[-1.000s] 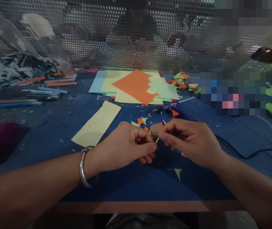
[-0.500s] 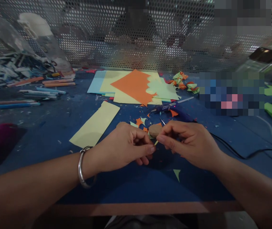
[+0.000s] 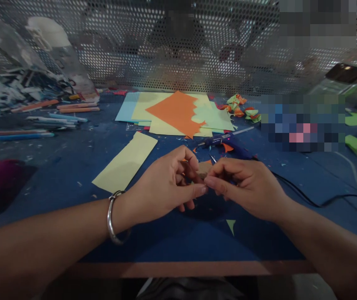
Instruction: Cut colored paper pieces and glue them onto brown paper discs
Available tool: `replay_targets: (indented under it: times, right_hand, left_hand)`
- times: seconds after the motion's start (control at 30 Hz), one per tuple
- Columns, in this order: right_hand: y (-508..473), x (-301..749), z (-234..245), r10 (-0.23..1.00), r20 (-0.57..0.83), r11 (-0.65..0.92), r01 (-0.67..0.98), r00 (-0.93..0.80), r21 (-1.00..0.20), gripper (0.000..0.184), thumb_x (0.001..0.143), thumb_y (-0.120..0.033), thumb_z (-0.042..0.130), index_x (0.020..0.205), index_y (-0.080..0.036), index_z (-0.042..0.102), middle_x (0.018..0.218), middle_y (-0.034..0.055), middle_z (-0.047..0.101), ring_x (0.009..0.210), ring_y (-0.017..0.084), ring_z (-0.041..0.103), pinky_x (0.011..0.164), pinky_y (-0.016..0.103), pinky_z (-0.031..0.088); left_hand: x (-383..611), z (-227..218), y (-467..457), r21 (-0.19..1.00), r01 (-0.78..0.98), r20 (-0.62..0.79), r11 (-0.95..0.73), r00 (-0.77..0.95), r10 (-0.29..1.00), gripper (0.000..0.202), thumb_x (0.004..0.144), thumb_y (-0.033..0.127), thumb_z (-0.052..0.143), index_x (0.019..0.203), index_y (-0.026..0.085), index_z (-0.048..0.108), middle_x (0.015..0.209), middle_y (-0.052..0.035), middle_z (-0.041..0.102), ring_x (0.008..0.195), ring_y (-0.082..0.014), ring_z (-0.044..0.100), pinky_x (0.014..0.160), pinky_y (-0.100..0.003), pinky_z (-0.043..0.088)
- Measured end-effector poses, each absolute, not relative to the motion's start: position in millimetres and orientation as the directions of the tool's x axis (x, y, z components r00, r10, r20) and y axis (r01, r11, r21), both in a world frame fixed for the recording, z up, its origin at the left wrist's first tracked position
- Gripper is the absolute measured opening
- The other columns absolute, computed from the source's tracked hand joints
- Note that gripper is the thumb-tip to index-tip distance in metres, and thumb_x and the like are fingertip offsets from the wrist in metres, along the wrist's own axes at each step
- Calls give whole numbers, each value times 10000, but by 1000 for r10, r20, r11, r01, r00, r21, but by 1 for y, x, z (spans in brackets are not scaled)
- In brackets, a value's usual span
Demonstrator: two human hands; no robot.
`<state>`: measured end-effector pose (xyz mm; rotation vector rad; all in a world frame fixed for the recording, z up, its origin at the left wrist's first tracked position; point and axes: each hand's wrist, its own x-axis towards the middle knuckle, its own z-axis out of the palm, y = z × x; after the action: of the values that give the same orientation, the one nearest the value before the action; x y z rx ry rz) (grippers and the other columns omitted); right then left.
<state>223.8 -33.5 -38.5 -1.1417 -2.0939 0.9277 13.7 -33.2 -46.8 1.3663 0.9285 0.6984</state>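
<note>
Just above the front of the table, my left hand [image 3: 169, 183] and my right hand [image 3: 244, 183] meet at their fingertips. My right thumb and index finger pinch a tiny yellow-green strip of paper, now almost wholly hidden. The left thumb lies against the same spot with a bent finger behind it, while the left index finger arches up and away. Behind the fingertips lies a brown, rounded object [image 3: 204, 167], partly covered. A pen-like metal tip [image 3: 212, 158] pokes out beyond my right hand. A small green paper triangle [image 3: 231, 226] lies nearer me.
A pale yellow paper strip [image 3: 126, 162] lies left. Behind are stacked coloured sheets with an orange piece [image 3: 175, 112] on top, and a blue glue gun [image 3: 228, 141] with a cord. Markers [image 3: 53, 118], a bottle [image 3: 69, 62] and a purple case [image 3: 1, 179] stand left; crumpled paper [image 3: 237, 108] lies back right.
My left index finger has lifted and the left hand has shifted slightly right, closing the gap to my right fingertips. The paper strip that showed between them is now mostly hidden.
</note>
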Motion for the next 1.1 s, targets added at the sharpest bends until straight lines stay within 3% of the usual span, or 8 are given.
replay_targets:
  times: [0.23,0.43,0.6,0.73,0.93,1.1]
  right_hand:
    - [-31,229,-36,924,161,323,484,-346,-814,227,930,-376,664,802,-189,679,597,-22,636,480,92,560,456,214,412]
    - [-18,253,-35,924,310,372,719,-225,-587,206,932,-383,646,843,-205,697,659,-8,641,513,100,512,488,244,381]
    - [-12,260,-37,935,99,342,798,-339,-497,196,931,-388,630,865,-217,699,648,-8,660,540,125,562,522,260,396]
    - [-13,258,-34,916,-40,368,875,-400,-314,148,912,-357,632,880,-227,695,766,14,699,660,165,619,589,282,411]
    - [-13,261,-32,911,-115,382,916,-395,-121,114,903,-317,593,854,-227,645,823,26,686,688,181,604,584,289,363]
    - [-11,264,-34,921,-119,368,929,-370,-38,134,912,-312,546,848,-227,627,841,35,687,702,201,602,599,309,347]
  left_hand:
    - [10,-43,-28,977,159,-202,143,464,862,269,826,228,756,942,208,514,673,77,612,439,-55,585,387,-128,431]
    - [3,-42,-22,988,51,-154,146,252,955,307,796,299,820,1024,179,654,723,36,653,463,-24,542,394,-105,369]
    - [2,-44,-18,988,-13,-148,152,164,975,286,766,314,848,977,179,709,721,34,647,463,-22,515,400,-117,373]
    - [2,-44,-19,987,-26,-152,158,164,975,290,751,330,861,956,177,725,703,38,632,473,-24,496,412,-126,370]
    - [2,-44,-20,983,-25,-174,181,178,968,262,755,326,852,937,178,735,711,36,632,484,-30,497,427,-142,367]
    - [4,-44,-19,984,-14,-174,179,172,970,240,760,312,841,921,173,730,693,36,626,472,-31,491,424,-145,364]
